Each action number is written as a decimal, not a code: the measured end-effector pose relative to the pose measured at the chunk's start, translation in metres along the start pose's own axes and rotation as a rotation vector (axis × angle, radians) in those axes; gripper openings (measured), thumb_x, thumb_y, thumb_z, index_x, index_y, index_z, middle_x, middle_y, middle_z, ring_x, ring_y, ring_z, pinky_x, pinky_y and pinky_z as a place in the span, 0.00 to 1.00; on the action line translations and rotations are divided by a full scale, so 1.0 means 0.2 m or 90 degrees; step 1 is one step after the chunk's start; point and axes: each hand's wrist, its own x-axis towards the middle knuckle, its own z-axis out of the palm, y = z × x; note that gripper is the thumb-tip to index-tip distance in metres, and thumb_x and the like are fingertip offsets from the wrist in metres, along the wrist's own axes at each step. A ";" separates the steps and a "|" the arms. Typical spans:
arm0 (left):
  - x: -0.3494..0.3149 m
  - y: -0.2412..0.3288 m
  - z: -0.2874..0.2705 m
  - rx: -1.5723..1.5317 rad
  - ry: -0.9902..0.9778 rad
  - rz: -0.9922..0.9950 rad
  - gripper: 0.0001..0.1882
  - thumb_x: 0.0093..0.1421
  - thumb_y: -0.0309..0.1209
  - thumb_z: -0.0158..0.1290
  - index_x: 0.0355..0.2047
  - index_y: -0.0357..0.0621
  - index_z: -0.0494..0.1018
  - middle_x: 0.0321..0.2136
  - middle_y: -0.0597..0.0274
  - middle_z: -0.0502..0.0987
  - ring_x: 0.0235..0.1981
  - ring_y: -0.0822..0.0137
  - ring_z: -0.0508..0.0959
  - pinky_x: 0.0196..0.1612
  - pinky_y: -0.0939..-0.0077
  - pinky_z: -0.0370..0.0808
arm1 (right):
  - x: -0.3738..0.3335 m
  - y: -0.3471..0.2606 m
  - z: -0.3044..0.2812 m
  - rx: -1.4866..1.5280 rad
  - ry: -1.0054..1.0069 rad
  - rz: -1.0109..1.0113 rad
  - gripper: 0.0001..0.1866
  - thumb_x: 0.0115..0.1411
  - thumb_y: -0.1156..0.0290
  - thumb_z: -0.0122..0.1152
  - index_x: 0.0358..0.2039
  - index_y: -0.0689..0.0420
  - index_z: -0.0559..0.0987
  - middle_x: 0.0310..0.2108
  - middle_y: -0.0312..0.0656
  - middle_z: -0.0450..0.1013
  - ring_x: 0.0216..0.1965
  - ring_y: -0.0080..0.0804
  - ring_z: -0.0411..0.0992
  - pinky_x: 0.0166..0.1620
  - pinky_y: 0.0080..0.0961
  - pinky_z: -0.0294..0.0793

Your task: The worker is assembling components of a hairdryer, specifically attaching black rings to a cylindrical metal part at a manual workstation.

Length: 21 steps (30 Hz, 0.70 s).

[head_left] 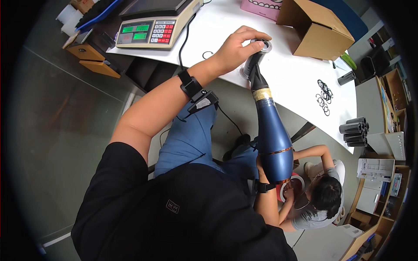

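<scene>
My left hand (pixel 244 47) is closed on the grey flanged top of a short dark cylinder (pixel 252 64), which stands upright on the white table near its front edge. My thumb and fingers rest across that top. A dark blue hair dryer (pixel 273 135) slants up from the lower right. Its black flat nozzle, with yellowish tape behind it, points at the cylinder's side and almost meets it. Behind the dryer's body my right hand (pixel 261 170) grips it; most of those fingers are hidden. One thin black ring (pixel 207 55) lies left of the cylinder.
A digital scale (pixel 152 30) with a trailing cable stands on the white table (pixel 287 82) at far left. Farther right are an open cardboard box (pixel 322 37), several black rings (pixel 324 96) and dark tubes (pixel 355 131). Another person (pixel 322 198) crouches low at right.
</scene>
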 end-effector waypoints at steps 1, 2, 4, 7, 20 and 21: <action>0.02 0.00 -0.02 0.002 0.000 0.004 0.16 0.67 0.38 0.55 0.50 0.45 0.82 0.44 0.58 0.78 0.50 0.63 0.76 0.59 0.68 0.71 | 0.02 0.00 -0.01 0.001 -0.004 -0.002 0.29 0.76 0.61 0.48 0.71 0.64 0.61 0.72 0.54 0.59 0.71 0.49 0.60 0.74 0.45 0.57; 0.04 0.02 -0.04 0.035 -0.036 0.002 0.16 0.67 0.37 0.56 0.51 0.45 0.82 0.44 0.58 0.79 0.50 0.64 0.77 0.59 0.69 0.72 | 0.03 -0.01 -0.04 0.000 0.018 -0.002 0.28 0.75 0.61 0.49 0.69 0.62 0.63 0.69 0.51 0.63 0.69 0.45 0.63 0.73 0.42 0.60; 0.09 0.06 -0.09 0.107 -0.102 -0.006 0.16 0.66 0.35 0.58 0.52 0.45 0.82 0.44 0.60 0.81 0.49 0.64 0.78 0.57 0.71 0.73 | 0.08 -0.02 -0.02 -0.002 0.061 0.004 0.25 0.73 0.61 0.53 0.67 0.57 0.67 0.65 0.44 0.69 0.65 0.37 0.68 0.69 0.35 0.67; 0.15 0.10 -0.18 0.213 -0.158 0.031 0.14 0.64 0.35 0.61 0.48 0.44 0.82 0.39 0.59 0.81 0.44 0.63 0.79 0.52 0.70 0.75 | 0.09 -0.05 0.26 0.062 -0.107 0.002 0.28 0.73 0.65 0.54 0.70 0.60 0.63 0.69 0.50 0.64 0.69 0.43 0.63 0.72 0.40 0.62; 0.25 0.27 -0.19 0.398 -0.307 0.012 0.13 0.63 0.37 0.61 0.39 0.40 0.80 0.31 0.56 0.80 0.35 0.59 0.80 0.41 0.67 0.76 | 0.04 -0.15 0.59 -0.148 -0.192 -0.087 0.27 0.73 0.60 0.54 0.68 0.54 0.66 0.69 0.43 0.65 0.69 0.36 0.64 0.72 0.37 0.62; 0.25 0.27 -0.18 0.397 -0.306 0.012 0.13 0.63 0.37 0.61 0.39 0.40 0.80 0.31 0.56 0.80 0.35 0.59 0.80 0.41 0.67 0.76 | 0.05 -0.15 0.59 -0.149 -0.191 -0.087 0.27 0.73 0.60 0.54 0.68 0.54 0.66 0.69 0.43 0.65 0.69 0.36 0.64 0.72 0.37 0.62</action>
